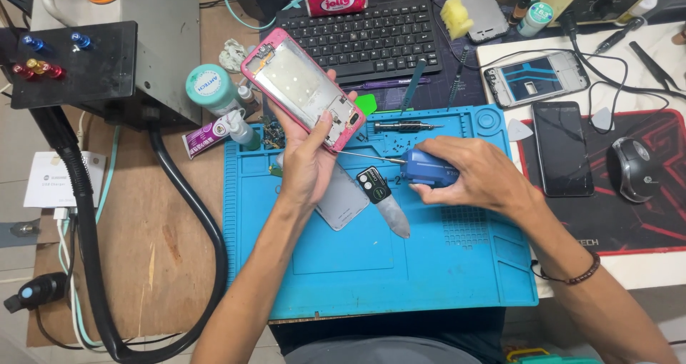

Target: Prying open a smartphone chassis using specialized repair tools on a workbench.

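My left hand [306,165] holds a pink-framed phone body [303,89] tilted above the blue work mat [429,264], open side up. My right hand [475,175] grips a blue-handled screwdriver [418,167]; its thin shaft points left, with the tip at the phone's lower edge. Under the hands on the mat lie a grey back cover [345,203], a small black camera module piece [374,185] and a grey metal strip [395,216].
A black keyboard [371,35] sits behind the mat. To the right lie an opened phone [536,78], a dark phone [562,148] and a mouse [632,167] on a red-black pad. Bottles [214,92], a black hose [193,214] and a machine stand left. Loose tools and tiny screws rest on the mat's top edge.
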